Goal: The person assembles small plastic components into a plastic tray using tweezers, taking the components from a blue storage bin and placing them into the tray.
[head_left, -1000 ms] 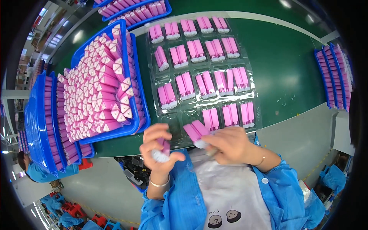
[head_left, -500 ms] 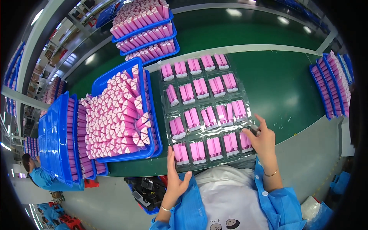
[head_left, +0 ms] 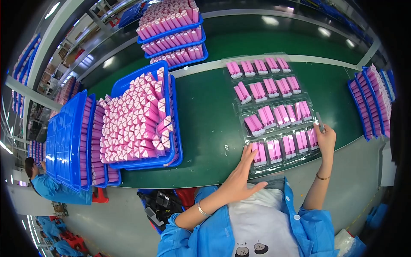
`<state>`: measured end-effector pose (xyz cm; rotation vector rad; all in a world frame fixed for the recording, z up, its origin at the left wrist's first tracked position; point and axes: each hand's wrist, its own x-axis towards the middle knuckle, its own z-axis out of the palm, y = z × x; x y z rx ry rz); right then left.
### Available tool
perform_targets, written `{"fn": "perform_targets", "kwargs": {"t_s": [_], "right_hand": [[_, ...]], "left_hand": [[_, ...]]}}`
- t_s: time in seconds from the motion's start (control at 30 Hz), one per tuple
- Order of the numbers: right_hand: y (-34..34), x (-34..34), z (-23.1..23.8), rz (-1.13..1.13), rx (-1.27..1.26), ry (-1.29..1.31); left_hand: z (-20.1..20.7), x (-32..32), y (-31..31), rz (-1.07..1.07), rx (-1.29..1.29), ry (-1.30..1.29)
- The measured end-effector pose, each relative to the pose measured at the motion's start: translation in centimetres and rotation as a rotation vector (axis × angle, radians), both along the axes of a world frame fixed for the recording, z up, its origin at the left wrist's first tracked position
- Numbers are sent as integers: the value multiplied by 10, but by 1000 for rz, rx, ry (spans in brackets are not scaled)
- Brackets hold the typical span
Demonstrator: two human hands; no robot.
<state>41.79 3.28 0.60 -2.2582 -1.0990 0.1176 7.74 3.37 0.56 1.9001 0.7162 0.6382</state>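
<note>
1. Clear tray (head_left: pixel 278 132) lies on the green bench (head_left: pixel 205 147) between my hands, four rows of pink packs (head_left: pixel 274 150); glare blurs its film.
2. Left grip (head_left: pixel 236 184): spread wide, fingertips at tray's near left corner. Can't tell how firm the contact is.
3. Right grip (head_left: pixel 327 138): closed on thin grey tool (head_left: pixel 320 121) by tray's right edge. Tool's lower end hidden; I can't make out its type.
4. Blue bin (head_left: pixel 143 164), left: upright pink pieces (head_left: pixel 130 115) hide its floor.
</note>
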Motion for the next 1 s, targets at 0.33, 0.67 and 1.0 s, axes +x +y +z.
{"fn": "perform_targets", "kwargs": {"t_s": [0.33,0.67,1.0], "right_hand": [[-1,-47,7,334,63,185],[74,-42,141,822,-76,-443],[262,-49,500,406,716,-1269]], "left_hand": [[5,-45,-14,336,111,139],[124,-121,-7,8,246,326],[353,-80,218,184,1296,359]]}}
